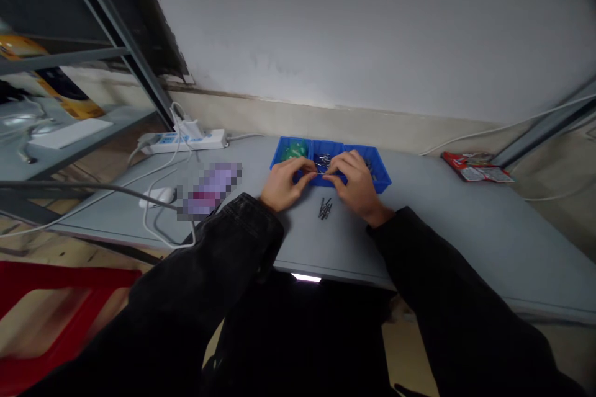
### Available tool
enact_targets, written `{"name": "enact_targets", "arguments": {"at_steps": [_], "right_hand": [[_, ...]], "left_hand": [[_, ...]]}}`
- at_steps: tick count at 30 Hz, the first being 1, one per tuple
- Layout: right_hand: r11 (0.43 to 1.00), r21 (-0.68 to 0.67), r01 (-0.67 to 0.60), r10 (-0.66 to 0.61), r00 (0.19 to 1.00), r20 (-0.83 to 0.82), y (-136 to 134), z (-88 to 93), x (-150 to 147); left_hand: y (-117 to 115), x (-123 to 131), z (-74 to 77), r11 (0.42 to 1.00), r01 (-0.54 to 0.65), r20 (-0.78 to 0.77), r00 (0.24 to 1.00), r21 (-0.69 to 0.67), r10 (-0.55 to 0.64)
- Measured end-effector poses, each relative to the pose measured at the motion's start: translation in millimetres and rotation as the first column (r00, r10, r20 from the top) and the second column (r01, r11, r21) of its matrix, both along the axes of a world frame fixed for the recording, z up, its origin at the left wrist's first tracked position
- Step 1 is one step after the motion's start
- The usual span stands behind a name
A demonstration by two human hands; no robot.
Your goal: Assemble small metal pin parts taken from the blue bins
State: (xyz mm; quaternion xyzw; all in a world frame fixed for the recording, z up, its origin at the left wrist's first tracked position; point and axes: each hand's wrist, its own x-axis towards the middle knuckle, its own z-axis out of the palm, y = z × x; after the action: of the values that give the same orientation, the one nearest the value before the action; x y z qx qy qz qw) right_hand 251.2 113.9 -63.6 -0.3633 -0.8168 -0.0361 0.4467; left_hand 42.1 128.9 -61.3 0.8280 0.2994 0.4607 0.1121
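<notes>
From my remote seat I see a thin piece (321, 173) stretched between two sets of fingertips, above the front wall of the blue tray (382, 185). The left hand (285, 183) is closed to a pinch on one end of it; the right hand (354, 183) pinches the other, its outer fingers loosely curled. I judge the work to be partway: a small pile of slim metal pieces (325, 208) lies loose on the table (465, 229), between the tray and the near edge, while more metal parts (321, 160) sit in the tray's middle compartment and green items (294, 149) in its left one. The held piece looks unfinished to me, being in both hands.

I cannot make out its shape or whether it is one part or two joined. The right hand covers much of the right compartment, so I can't name its contents. Toward the table's left end, a phone-like object (212, 189) is pixelated; near its far right corner lies a red packet (477, 169), its print unreadable.
</notes>
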Motion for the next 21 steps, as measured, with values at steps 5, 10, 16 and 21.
{"name": "enact_targets", "arguments": {"at_steps": [5, 10, 16, 21], "right_hand": [[1.000, 0.015, 0.012, -0.012, 1.000, -0.010, -4.3, 17.4, 1.8], [0.992, -0.048, -0.114, 0.120, 0.982, 0.144, -97.3, 55.0, -33.7], [0.746, -0.469, -0.474, 0.631, 0.727, 0.269, -236.0, -65.4, -86.7], [0.806, -0.591, -0.021, 0.291, 0.884, 0.366, -205.3, -136.7, -48.2]], "left_hand": [[0.5, -1.5, 1.0, 1.000, -0.021, 0.017, 1.000, 0.003, 0.021], [1.7, -2.2, 0.7, 1.000, -0.022, 0.001, 1.000, -0.006, 0.022], [2.1, 1.4, -1.6, 1.000, -0.025, 0.001, 1.000, -0.012, 0.025], [3.0, 4.2, -2.5, 1.000, -0.010, 0.025, 1.000, -0.026, 0.010]]}}
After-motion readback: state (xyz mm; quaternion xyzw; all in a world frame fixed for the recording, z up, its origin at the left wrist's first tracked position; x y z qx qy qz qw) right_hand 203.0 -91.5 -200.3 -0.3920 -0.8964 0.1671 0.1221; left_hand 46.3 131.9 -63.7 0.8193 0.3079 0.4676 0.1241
